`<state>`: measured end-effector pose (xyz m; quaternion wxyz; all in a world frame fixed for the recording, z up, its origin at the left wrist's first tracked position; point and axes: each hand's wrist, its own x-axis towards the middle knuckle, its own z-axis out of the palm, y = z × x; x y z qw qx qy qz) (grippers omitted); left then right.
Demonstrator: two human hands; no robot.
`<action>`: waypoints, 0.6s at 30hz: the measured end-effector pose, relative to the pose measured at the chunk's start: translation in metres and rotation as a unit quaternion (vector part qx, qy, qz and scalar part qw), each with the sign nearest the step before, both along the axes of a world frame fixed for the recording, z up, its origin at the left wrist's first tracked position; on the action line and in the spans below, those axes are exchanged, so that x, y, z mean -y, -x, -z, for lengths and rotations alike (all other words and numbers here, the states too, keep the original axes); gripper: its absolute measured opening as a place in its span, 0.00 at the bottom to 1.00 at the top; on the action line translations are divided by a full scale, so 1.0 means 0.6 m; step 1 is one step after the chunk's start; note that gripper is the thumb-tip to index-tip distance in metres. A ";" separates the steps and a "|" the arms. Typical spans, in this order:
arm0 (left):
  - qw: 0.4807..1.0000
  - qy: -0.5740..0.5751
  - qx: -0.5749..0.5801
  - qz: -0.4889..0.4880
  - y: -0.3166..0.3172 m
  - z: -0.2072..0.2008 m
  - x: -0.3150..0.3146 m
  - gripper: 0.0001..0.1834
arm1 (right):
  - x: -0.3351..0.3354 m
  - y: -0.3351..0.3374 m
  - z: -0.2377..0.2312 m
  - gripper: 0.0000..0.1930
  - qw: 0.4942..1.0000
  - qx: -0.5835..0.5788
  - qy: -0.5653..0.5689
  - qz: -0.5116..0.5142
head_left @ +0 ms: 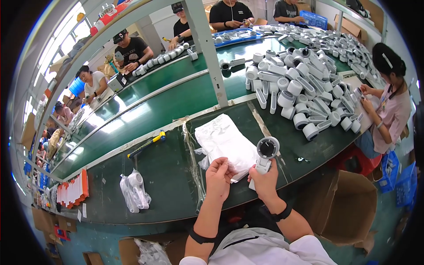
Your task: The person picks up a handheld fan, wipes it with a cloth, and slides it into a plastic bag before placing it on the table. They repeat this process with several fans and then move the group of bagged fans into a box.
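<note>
My right hand (pixel 266 180) is wrapped round the handle of a grey handheld fan (pixel 267 149). The fan's round head, with a dark face, points up above my fingers. Beside it, my left hand (pixel 218 177) pinches at the near edge of a stack of clear-white plastic bags (pixel 225 139); the fingertips press together on the thin film. The stack lies flat on the dark green table (pixel 168 176) in front of me. Two bagged fans (pixel 135 191) lie on the table to the left.
A large heap of grey fans (pixel 304 84) covers the table's far right. A yellow-and-black hammer (pixel 148 143) lies at left, beyond the bagged fans. Orange-edged cards (pixel 73 190) stand farther left. An open cardboard box (pixel 344 207) sits below at right. Co-workers sit around the benches.
</note>
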<state>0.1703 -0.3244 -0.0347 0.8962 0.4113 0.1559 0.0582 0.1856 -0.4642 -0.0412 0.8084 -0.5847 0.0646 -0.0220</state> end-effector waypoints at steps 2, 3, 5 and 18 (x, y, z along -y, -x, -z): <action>1.000 -0.015 0.003 -0.006 0.000 0.004 -0.005 0.11 | 0.000 0.005 0.004 0.21 1.000 -0.002 -0.012 -0.006; 1.000 -0.015 0.003 -0.007 0.001 0.002 -0.002 0.11 | 0.000 0.008 0.005 0.23 1.000 -0.004 -0.025 -0.012; 0.986 -0.167 -0.009 0.002 0.003 -0.007 0.011 0.13 | 0.001 0.013 0.005 0.22 1.000 -0.006 -0.016 -0.025; 0.968 -0.251 0.016 0.011 0.007 0.000 0.019 0.09 | 0.003 0.032 0.001 0.28 0.975 0.019 0.195 -0.105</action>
